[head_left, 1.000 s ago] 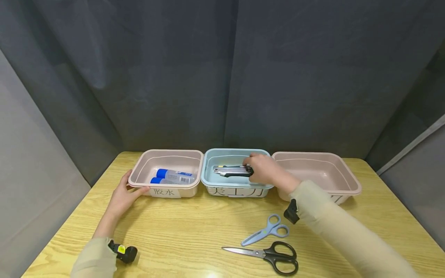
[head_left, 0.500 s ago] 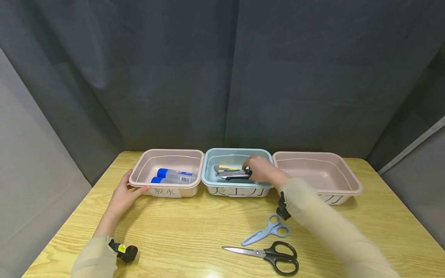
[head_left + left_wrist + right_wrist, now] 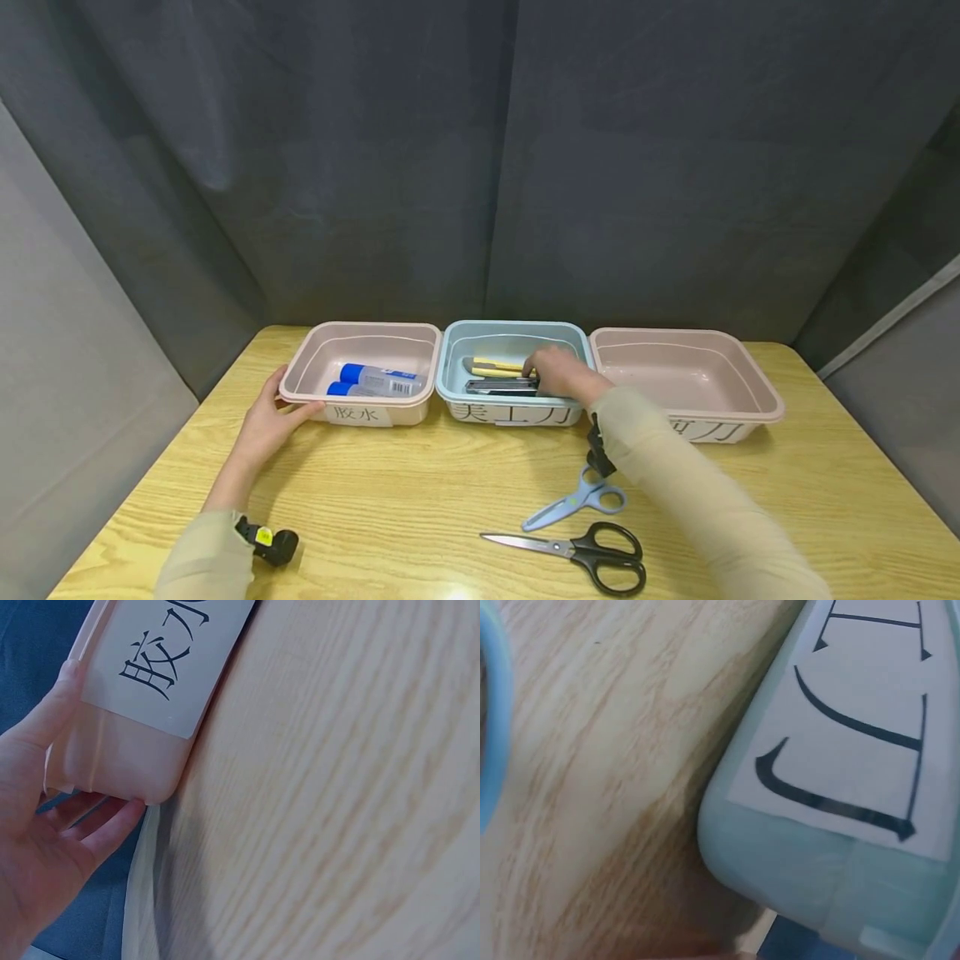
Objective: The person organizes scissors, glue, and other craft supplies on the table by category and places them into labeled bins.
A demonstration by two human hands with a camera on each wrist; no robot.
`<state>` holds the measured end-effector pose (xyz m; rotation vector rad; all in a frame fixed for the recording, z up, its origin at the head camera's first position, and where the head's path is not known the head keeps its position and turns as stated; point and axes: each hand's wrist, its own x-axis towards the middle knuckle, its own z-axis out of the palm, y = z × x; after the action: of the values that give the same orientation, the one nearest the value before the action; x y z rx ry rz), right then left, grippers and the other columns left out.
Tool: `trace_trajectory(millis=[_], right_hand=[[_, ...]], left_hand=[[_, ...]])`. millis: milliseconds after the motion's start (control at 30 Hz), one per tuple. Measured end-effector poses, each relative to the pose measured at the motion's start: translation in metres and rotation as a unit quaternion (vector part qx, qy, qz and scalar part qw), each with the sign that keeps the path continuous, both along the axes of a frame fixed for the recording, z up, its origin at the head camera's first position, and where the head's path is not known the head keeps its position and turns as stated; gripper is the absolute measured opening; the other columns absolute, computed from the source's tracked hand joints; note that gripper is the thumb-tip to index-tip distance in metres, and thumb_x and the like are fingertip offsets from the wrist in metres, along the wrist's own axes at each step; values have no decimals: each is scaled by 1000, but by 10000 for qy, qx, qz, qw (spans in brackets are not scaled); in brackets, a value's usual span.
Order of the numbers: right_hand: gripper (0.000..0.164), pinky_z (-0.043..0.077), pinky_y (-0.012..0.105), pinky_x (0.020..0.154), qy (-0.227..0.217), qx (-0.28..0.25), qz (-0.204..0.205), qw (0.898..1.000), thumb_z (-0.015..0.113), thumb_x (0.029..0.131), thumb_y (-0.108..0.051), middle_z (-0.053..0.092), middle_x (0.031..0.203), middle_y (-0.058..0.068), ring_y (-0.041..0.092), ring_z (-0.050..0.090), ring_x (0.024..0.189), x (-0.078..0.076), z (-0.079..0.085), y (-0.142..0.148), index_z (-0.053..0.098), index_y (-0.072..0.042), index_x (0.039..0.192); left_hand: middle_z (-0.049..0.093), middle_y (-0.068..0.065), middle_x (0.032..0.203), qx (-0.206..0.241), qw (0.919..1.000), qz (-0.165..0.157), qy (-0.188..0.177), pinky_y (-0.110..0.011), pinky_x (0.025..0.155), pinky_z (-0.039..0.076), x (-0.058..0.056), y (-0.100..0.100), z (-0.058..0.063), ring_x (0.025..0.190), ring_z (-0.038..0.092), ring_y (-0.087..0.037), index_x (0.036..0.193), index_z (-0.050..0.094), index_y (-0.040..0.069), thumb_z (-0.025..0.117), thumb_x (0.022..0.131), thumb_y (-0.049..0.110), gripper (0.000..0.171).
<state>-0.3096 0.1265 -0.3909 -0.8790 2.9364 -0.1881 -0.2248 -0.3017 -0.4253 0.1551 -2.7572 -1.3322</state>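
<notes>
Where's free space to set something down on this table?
Bare wood between the left hand and the blue scissors, and right of the black scissors. The right pink bin looks empty. The blue bin is crowded: cutters plus the right hand.

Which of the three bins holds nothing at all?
The right pink bin. The left pink bin holds blue-capped glue sticks, and the blue middle bin holds utility knives.

Head view high over table (image 3: pixel 420 492); wrist views very close, perhaps bin corners (image 3: pixel 142 776)
</notes>
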Motion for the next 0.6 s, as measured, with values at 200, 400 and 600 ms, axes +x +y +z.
trace_trajectory(millis=[200,400,600], right_hand=[[29,49,39,74,-39,-38,1,10000,65,68,-1,68,87,7,25,61,82,-1,-5,0,70,-9,95],[28,50,38,72,-40,-151,-112,9998,66,67,0,67,83,7,24,61,79,-2,-8,1,69,-6,94],[27,49,35,73,-283,-267,-297,9988,69,67,-3,66,85,7,22,60,80,-4,-7,5,67,-5,94]], left_hand=[[22,-21,147,4,10000,19,-20,-58,102,26,1,0,1,126,32,-40,147,2,12,65,75,54,104],[22,-21,147,35,10000,10,-77,-58,102,26,0,1,1,126,31,-39,147,1,13,65,75,55,105],[21,-21,147,14,10000,-9,-57,-59,102,25,-2,2,2,127,31,-40,147,1,13,65,75,55,105]])
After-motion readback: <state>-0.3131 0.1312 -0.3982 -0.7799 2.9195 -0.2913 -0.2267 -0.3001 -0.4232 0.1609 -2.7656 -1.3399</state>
